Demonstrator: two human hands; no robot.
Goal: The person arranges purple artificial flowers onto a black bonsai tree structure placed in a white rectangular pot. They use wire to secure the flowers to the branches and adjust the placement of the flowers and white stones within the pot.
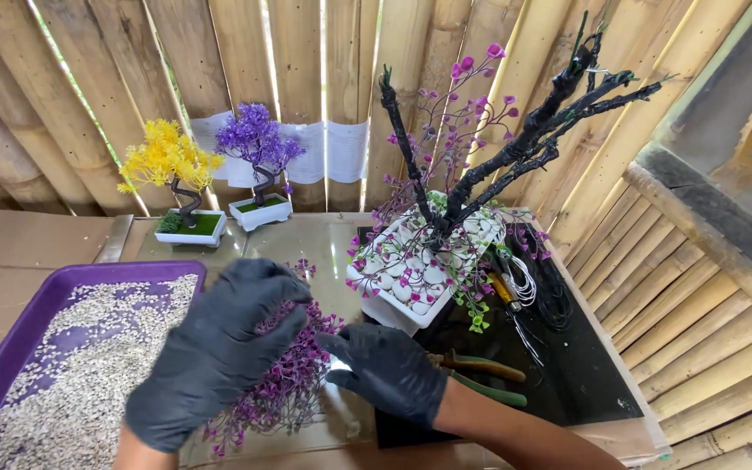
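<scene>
My left hand [219, 348] is clenched around a bunch of purple artificial sprigs [285, 387] on the table, and my right hand [389, 370] rests spread beside it, gripping nothing. I judge that a hard tug could snap stems or scatter blossoms into the purple gravel tray [10, 344].

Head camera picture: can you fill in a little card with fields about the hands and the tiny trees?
Left hand: black-gloved left hand resting on a bunch of purple plastic flower sprigs
Right hand: black-gloved right hand touching the same bunch from the side
Big tree: black wrapped-branch tree in a white rectangular pot of white pebbles
Small trees: yellow-leaved mini tree and purple-leaved mini tree near the bamboo wall
Tray: purple plastic tray holding pale gravel
Tools: green-handled pliers beside the right hand
</scene>
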